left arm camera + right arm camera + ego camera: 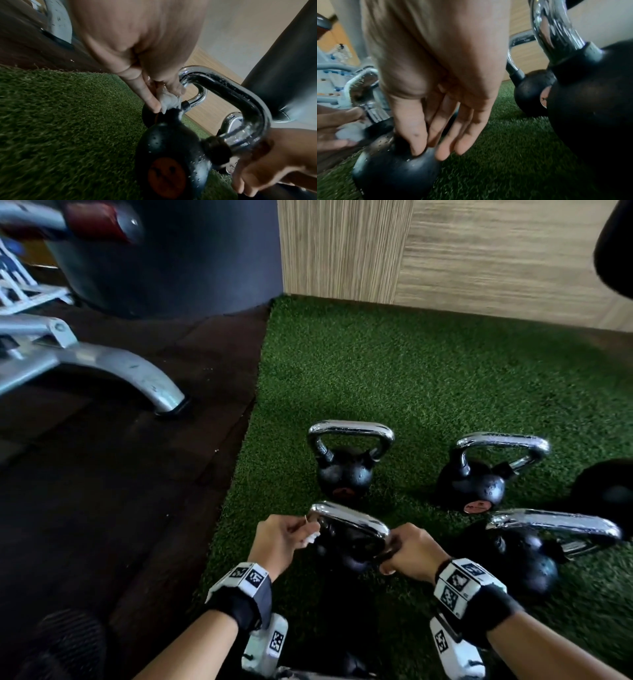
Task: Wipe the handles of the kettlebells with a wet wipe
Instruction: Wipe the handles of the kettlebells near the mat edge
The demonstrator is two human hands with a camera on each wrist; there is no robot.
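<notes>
Several black kettlebells with chrome handles stand on green turf (411, 378). The nearest left kettlebell (346, 556) sits between my hands. My left hand (301, 534) pinches a crumpled white wet wipe (312, 539) against the left end of its handle (349, 522), where the chrome meets the black ball. In the left wrist view the wet wipe (169, 102) is between thumb and forefinger of my left hand (165, 99). My right hand (394, 559) grips the handle's right leg, with the fingertips (418, 148) on the ball (393, 169).
Two more kettlebells (344, 474) (472, 484) stand behind, and a bigger kettlebell (527, 559) close on the right. A grey bench foot (137, 374) rests on the dark floor (120, 474) to the left. A wooden wall (445, 251) closes the back.
</notes>
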